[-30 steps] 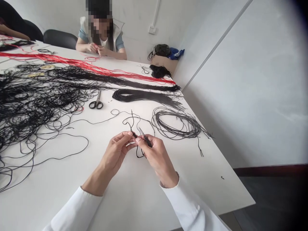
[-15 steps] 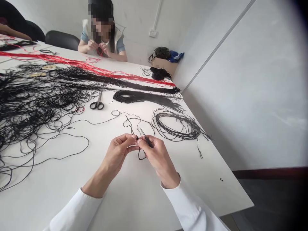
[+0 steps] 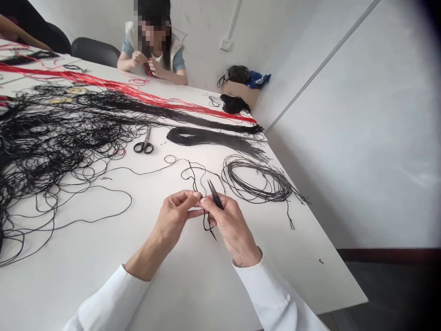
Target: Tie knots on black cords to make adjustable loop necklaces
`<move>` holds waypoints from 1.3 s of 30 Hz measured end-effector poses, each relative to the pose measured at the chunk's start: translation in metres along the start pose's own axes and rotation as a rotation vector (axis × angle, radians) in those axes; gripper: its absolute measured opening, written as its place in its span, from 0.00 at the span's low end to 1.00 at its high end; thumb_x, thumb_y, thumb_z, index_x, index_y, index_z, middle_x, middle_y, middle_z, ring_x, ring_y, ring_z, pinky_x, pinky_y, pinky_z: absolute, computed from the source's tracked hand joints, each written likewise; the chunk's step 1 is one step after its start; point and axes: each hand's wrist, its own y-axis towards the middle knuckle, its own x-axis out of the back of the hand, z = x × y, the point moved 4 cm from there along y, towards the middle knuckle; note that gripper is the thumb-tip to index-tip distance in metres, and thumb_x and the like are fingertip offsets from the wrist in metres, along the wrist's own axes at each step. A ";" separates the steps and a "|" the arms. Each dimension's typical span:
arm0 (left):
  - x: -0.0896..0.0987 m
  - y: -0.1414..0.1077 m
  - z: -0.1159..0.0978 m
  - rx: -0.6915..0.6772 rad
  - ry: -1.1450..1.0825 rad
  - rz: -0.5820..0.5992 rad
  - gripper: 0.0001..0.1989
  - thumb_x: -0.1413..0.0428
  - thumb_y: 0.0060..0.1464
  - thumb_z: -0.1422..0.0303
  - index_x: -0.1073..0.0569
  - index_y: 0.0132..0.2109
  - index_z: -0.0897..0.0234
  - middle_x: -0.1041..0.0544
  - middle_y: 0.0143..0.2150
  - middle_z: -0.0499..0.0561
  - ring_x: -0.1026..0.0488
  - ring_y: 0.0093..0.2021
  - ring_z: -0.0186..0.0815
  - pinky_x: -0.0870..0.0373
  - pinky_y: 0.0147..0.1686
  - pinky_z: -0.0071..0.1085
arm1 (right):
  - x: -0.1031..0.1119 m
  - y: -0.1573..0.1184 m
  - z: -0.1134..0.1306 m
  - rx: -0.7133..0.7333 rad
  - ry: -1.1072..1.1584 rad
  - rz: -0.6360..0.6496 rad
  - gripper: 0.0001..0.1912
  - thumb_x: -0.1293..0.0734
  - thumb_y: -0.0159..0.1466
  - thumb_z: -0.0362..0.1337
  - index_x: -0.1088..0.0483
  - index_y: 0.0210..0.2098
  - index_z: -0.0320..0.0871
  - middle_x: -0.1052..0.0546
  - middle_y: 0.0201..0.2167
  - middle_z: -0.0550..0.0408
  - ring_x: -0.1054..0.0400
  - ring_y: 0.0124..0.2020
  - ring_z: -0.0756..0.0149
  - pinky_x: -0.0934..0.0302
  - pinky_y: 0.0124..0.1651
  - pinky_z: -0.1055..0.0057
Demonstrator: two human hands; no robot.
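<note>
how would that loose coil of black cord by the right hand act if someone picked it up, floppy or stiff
The coil would probably flop and sag, as its thin strands lie in loose, uneven loops. It looks light for its spread, being slim strands around an open middle. The splayed trailing ends might drag across the table.

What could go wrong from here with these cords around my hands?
The pointed tool in the right hand sits near the black cord pinched by the left hand; its tips might catch cord or skin. A thin strand leads toward the big tangle and could snag. The coil has loose ends at the table edge, which might get brushed off.
</note>
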 end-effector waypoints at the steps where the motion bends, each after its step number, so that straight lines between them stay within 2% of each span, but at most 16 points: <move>1: 0.000 0.000 0.000 0.002 0.002 -0.003 0.14 0.32 0.49 0.59 0.21 0.31 0.67 0.23 0.30 0.50 0.26 0.36 0.35 0.23 0.43 0.34 | 0.000 0.000 0.000 -0.003 0.007 0.004 0.16 0.28 0.60 0.46 0.36 0.27 0.43 0.42 0.24 0.63 0.52 0.25 0.74 0.54 0.26 0.72; 10: 0.003 0.001 0.007 -0.013 0.093 0.024 0.15 0.34 0.53 0.57 0.22 0.32 0.66 0.22 0.33 0.52 0.24 0.37 0.38 0.22 0.45 0.39 | 0.002 0.001 -0.007 -0.017 0.046 -0.003 0.17 0.27 0.58 0.46 0.35 0.27 0.42 0.42 0.24 0.63 0.52 0.25 0.73 0.54 0.26 0.72; 21: 0.003 0.002 0.005 0.021 0.033 0.002 0.12 0.34 0.52 0.61 0.22 0.32 0.66 0.23 0.34 0.53 0.25 0.41 0.39 0.21 0.44 0.39 | 0.005 -0.001 -0.005 0.007 0.054 0.025 0.16 0.28 0.61 0.48 0.29 0.32 0.40 0.34 0.28 0.58 0.52 0.26 0.73 0.55 0.27 0.72; 26: 0.004 0.000 0.003 -0.023 0.136 -0.033 0.13 0.33 0.51 0.59 0.21 0.33 0.66 0.23 0.33 0.52 0.25 0.39 0.38 0.20 0.43 0.40 | 0.006 -0.001 -0.005 0.005 0.014 -0.002 0.17 0.29 0.62 0.48 0.32 0.27 0.41 0.44 0.23 0.63 0.54 0.24 0.73 0.54 0.27 0.72; 32: 0.002 0.000 -0.001 -0.065 0.188 -0.045 0.15 0.36 0.54 0.57 0.21 0.34 0.66 0.21 0.34 0.54 0.25 0.41 0.40 0.20 0.43 0.38 | 0.006 -0.001 -0.003 0.008 0.020 -0.020 0.17 0.29 0.62 0.49 0.31 0.27 0.43 0.46 0.21 0.64 0.56 0.24 0.72 0.53 0.27 0.72; 36: 0.004 0.001 -0.001 -0.093 0.171 -0.047 0.15 0.38 0.55 0.56 0.20 0.36 0.65 0.21 0.39 0.55 0.24 0.44 0.42 0.23 0.49 0.43 | 0.008 -0.003 0.001 0.023 0.044 -0.020 0.16 0.28 0.61 0.49 0.28 0.30 0.43 0.48 0.20 0.65 0.56 0.24 0.72 0.53 0.27 0.71; 39: 0.011 0.003 0.000 -0.138 0.286 -0.128 0.15 0.39 0.55 0.59 0.20 0.43 0.65 0.20 0.46 0.56 0.24 0.48 0.44 0.29 0.57 0.46 | 0.013 -0.006 0.010 0.053 0.083 -0.032 0.15 0.28 0.61 0.49 0.27 0.31 0.43 0.50 0.18 0.66 0.53 0.23 0.72 0.52 0.28 0.71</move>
